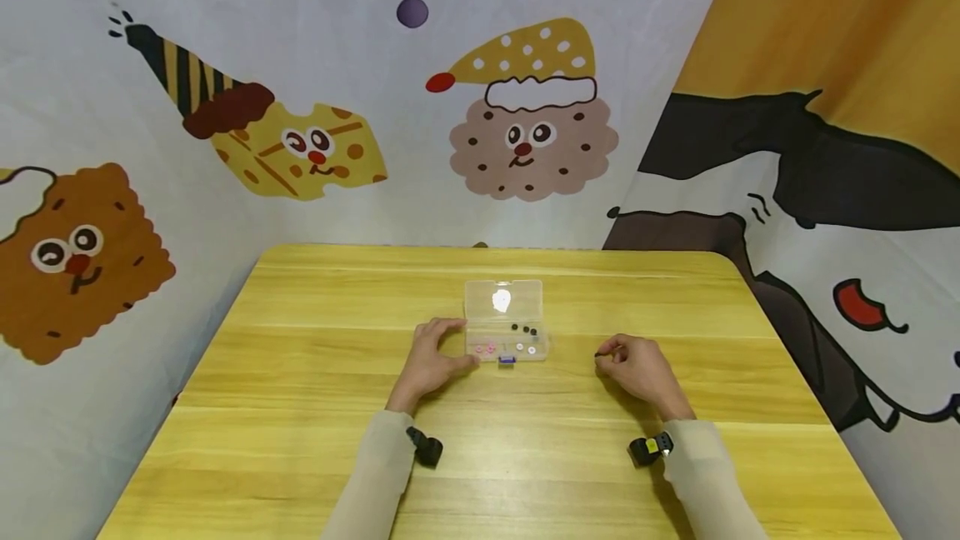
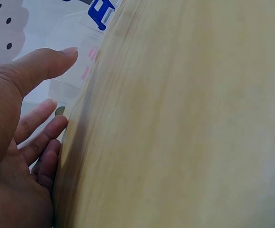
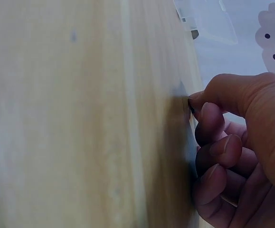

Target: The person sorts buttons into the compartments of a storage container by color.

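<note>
A clear plastic box (image 1: pixel 545 344) with a blue latch (image 1: pixel 507 361) lies on the table, its lid (image 1: pixel 483 300) raised at the back. Small black round pieces (image 1: pixel 527 329) sit in the rear part of the box. Pink pieces (image 1: pixel 491 348) and white round pieces (image 1: pixel 532 350) are in the front part. My left hand (image 1: pixel 432 358) holds the box at its left end, thumb at the front corner and fingers towards the back. Off to the right of the box, my right hand (image 1: pixel 637 367) pinches a small black piece (image 3: pixel 191 105) between thumb and index finger, close over the table.
The wood-grain table (image 1: pixel 285 440) extends around the box on all sides. Behind it hangs a white cloth (image 1: pixel 337 40) printed with cartoon figures. Each wrist carries a small black camera, one on the left (image 1: pixel 427 448) and one on the right (image 1: pixel 645 450).
</note>
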`<state>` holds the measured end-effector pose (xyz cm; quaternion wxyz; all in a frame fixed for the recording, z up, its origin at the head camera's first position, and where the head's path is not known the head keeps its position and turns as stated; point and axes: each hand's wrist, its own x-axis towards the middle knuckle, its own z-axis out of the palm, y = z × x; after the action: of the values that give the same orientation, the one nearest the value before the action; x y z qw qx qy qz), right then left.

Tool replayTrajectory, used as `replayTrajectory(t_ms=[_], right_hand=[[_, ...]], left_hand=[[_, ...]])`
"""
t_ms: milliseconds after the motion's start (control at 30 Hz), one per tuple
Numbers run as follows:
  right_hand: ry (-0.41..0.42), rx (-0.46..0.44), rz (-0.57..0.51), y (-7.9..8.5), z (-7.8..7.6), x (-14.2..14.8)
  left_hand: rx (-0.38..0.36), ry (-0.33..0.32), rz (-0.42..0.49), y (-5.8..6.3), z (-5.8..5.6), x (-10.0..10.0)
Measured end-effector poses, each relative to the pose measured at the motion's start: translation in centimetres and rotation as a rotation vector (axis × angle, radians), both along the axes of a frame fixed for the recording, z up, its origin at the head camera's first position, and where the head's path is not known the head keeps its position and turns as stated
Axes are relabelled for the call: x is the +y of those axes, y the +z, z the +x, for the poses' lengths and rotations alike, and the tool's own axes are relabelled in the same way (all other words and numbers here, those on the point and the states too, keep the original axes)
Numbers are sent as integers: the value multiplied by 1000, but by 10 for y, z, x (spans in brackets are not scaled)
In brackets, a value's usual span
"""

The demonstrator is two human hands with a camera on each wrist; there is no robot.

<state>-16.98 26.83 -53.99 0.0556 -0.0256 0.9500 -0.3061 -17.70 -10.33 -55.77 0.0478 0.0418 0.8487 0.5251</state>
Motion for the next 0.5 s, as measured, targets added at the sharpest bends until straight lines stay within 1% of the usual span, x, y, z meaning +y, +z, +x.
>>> replayTrajectory(t_ms=[200, 500], right_hand=[[-4, 6, 23, -1, -3, -3], [3, 23, 30, -2, -3, -4]], left_hand=[[-1, 1, -9, -1, -1, 0], [-8, 0, -6, -2, -2, 0]])
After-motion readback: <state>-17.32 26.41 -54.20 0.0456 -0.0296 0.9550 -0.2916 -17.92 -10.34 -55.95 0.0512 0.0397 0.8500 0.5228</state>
